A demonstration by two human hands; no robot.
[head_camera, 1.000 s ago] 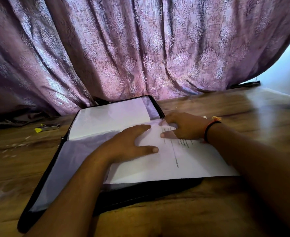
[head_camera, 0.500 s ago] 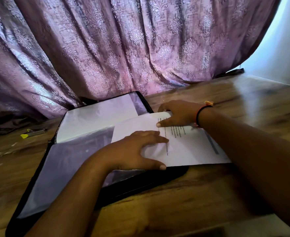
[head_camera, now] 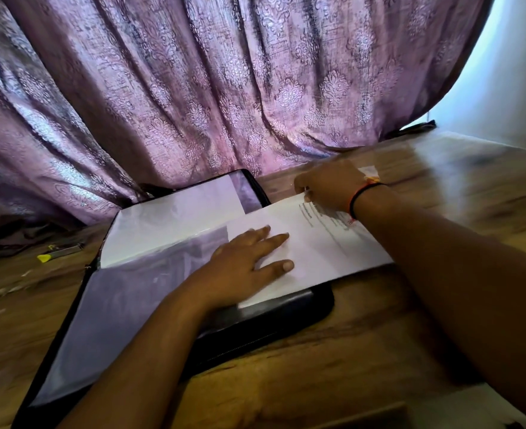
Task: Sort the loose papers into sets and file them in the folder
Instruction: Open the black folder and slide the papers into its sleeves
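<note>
A black zip folder (head_camera: 274,317) lies open on the wooden table, its clear plastic sleeves (head_camera: 125,305) showing white paper inside. A printed white sheet (head_camera: 326,243) lies across the folder's right part and sticks out over its right edge. My left hand (head_camera: 246,264) rests flat on the sheet's left end, fingers straight. My right hand (head_camera: 329,187), a black and red band at its wrist, is at the sheet's far right corner with fingers curled, pinching that corner.
A purple patterned curtain (head_camera: 224,88) hangs right behind the folder. A small yellow-tipped tool (head_camera: 58,252) lies on the wooden table (head_camera: 332,373) at the left. More white paper (head_camera: 459,410) shows at the bottom right edge.
My right hand has slid from the text lines to the sheet's far corner. The sheet has shifted slightly right over the folder's edge. My left hand stays flat on it.
</note>
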